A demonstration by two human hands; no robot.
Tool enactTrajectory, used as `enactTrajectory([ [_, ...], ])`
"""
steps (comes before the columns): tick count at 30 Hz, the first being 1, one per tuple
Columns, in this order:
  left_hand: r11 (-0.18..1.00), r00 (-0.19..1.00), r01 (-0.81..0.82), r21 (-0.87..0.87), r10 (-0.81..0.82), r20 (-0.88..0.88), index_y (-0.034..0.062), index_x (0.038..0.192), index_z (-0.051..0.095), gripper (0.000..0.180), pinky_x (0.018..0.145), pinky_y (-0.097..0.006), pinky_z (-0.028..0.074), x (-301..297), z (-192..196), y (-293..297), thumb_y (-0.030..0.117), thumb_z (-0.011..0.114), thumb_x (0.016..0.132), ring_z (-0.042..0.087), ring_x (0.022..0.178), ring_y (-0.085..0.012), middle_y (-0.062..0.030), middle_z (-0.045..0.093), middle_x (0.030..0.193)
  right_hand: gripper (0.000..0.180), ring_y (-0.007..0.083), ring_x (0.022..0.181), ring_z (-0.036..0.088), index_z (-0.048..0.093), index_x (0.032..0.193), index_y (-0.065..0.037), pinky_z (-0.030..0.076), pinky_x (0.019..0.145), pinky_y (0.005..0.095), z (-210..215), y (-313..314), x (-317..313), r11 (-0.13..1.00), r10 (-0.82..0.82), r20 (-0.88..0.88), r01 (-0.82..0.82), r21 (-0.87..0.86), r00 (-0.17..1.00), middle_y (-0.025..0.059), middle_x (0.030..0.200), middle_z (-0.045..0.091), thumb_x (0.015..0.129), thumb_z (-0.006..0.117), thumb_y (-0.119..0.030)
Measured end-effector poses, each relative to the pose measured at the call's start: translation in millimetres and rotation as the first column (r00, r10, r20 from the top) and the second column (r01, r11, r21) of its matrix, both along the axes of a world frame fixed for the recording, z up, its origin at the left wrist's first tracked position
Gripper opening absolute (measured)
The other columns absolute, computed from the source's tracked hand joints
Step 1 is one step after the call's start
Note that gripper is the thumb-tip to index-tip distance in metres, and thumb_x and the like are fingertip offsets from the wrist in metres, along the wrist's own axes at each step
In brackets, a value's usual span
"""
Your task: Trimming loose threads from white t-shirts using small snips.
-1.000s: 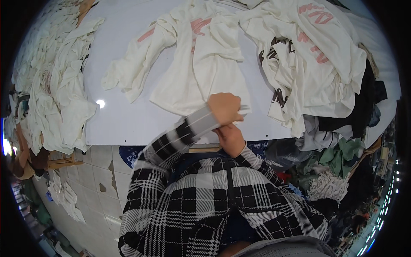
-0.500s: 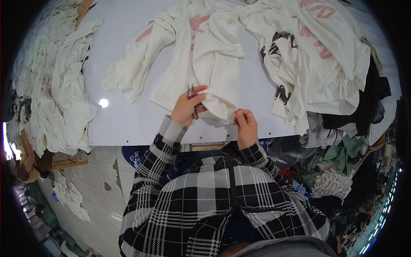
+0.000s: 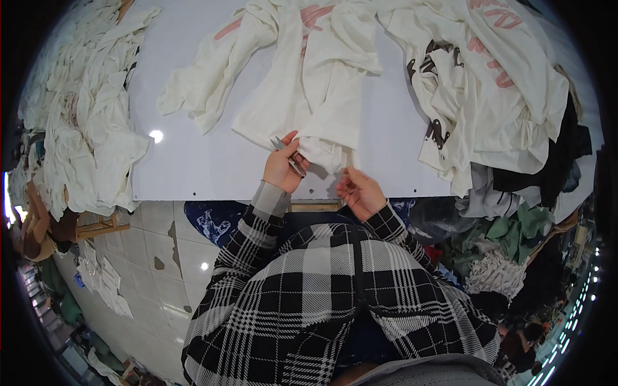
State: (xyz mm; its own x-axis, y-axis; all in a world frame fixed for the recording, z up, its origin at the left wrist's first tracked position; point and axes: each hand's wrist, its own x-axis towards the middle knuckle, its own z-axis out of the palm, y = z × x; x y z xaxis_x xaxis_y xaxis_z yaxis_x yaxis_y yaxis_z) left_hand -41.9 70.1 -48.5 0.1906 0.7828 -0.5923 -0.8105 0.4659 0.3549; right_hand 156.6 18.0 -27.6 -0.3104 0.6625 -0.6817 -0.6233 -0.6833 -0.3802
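Observation:
A white garment [image 3: 267, 116] with pink lettering lies spread on the pale table before me, its hem near the table's front edge. My left hand [image 3: 280, 172] is closed around small metal thread snips [image 3: 295, 166], whose blades stick out past the fingers. Its fingertips also touch the bunched hem [image 3: 322, 153]. At the hem's right end is my right hand [image 3: 362, 195], fingers curled and thumb side against the cloth edge. Whether it pinches a thread or the fabric there is too small to make out.
White garments are heaped at the left [image 3: 96, 122]. More white garments with pink and dark prints [image 3: 521, 122] lie at the right over black and grey cloth. The table's front edge [image 3: 244, 201] runs before my body. Green cloth [image 3: 515, 231] is piled below right.
The snips have tilted in my left hand, so their blades now show. My right hand has turned, its fingers more loosely curled. The table's front edge sits higher in view.

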Motion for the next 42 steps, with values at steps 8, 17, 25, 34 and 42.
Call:
enactTrajectory([
  [8,0.993,0.987,-0.114,-0.016,0.115,0.112,0.0076,0.117,0.043,0.028,0.083,-0.038,0.051,21,35,-6,0.007,0.047,0.09,0.059,0.095,-0.0225,-0.0122,0.056,0.107,0.048,0.0256,0.109,0.052,0.049,0.118,-0.01,0.041,0.094,0.0422,3,8,-14,0.997,-0.059,-0.389,0.039,-0.06,0.919,0.0096,0.119,0.055,0.091,0.038,-0.048],
  [17,0.984,0.925,0.124,0.124,-0.069,-0.374,0.0009,0.108,0.046,0.021,0.071,-0.035,0.054,29,57,-49,0.007,0.049,0.088,0.061,0.085,-0.021,-0.0135,0.055,0.101,0.019,0.0194,0.087,0.063,0.055,0.097,-0.002,0.051,0.082,0.0354,70,23,11,0.82,-0.448,0.04,0.393,0.417,0.893,0.0089,0.096,0.063,0.093,0.048,-0.019],
  [25,0.465,0.383,0.705,0.536,0.386,-0.839,0.007,0.109,0.059,0.035,0.056,-0.027,0.048,60,87,-19,0.0,0.064,0.076,0.058,0.066,-0.0176,-0.0105,0.049,0.097,0.015,0.0178,0.081,0.064,0.055,0.095,-0.001,0.053,0.074,0.0315,64,18,8,0.801,-0.479,0.061,0.408,0.438,0.876,0.0087,0.092,0.063,0.091,0.051,-0.016],
  [34,0.689,0.639,0.52,0.506,0.079,-0.765,0.0015,0.089,0.06,0.013,0.053,-0.023,0.045,79,66,2,0.006,0.065,0.078,0.056,0.062,-0.0131,-0.003,0.056,0.073,0.015,0.0171,0.083,0.062,0.053,0.102,-0.001,0.052,0.075,0.0303,51,16,15,0.817,-0.5,0.138,0.414,0.401,0.855,0.0078,0.093,0.062,0.088,0.054,-0.009],
  [42,0.435,0.314,0.676,0.595,0.56,-0.767,-0.001,0.09,0.059,0.01,0.052,-0.022,0.043,81,64,-2,0.005,0.061,0.082,0.054,0.059,-0.0075,-0.0045,0.057,0.069,0.026,0.014,0.086,0.06,0.049,0.112,-0.003,0.05,0.077,0.0285,52,13,10,0.834,-0.458,0.153,0.364,0.414,0.875,0.0061,0.097,0.061,0.087,0.054,-0.005],
])
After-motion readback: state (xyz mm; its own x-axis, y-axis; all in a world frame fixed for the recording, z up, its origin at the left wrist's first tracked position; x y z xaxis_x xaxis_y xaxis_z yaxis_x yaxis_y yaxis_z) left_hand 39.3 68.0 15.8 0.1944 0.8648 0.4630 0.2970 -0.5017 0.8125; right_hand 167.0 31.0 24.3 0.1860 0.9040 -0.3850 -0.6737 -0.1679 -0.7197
